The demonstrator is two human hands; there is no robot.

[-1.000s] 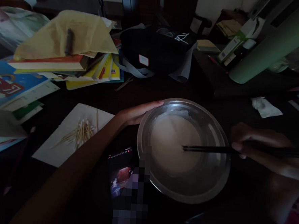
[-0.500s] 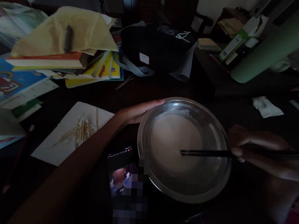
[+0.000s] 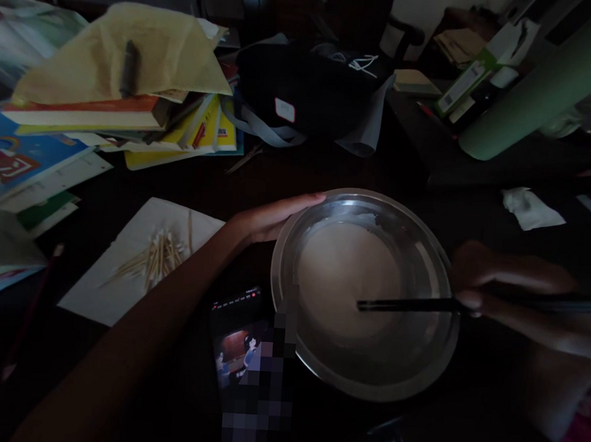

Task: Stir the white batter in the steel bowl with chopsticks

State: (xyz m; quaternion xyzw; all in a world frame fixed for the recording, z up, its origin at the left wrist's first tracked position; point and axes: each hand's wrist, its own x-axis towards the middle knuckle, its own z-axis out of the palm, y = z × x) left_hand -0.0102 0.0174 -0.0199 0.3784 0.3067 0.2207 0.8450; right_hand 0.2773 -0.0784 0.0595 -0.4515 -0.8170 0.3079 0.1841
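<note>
A round steel basin (image 3: 442, 350) stands on the dark table with pale, cloudy liquid (image 3: 342, 270) in it. My left hand (image 3: 280, 217) grips the basin's far left side, its fingers lying along the rim. From the right, my right hand (image 3: 492, 286) is closed around black chopsticks (image 3: 405, 304). Their tips reach into the middle of the basin, at the liquid. A phone (image 3: 240, 351) with a lit picture lies left of the basin, beside my left forearm, partly covered by blurred blocks.
Cotton swabs (image 3: 160, 259) lie on white paper (image 3: 91, 288) at the left, near a pencil (image 3: 32, 311). Behind are stacked books (image 3: 96, 117), a black bag (image 3: 313, 92) and scissors (image 3: 244, 159). At right stand a green cylinder (image 3: 523, 108) and crumpled tissue (image 3: 531, 209).
The chopstick tips have shifted very slightly down within the basin. My left hand keeps its place on the rim. The whole view has tilted a little.
</note>
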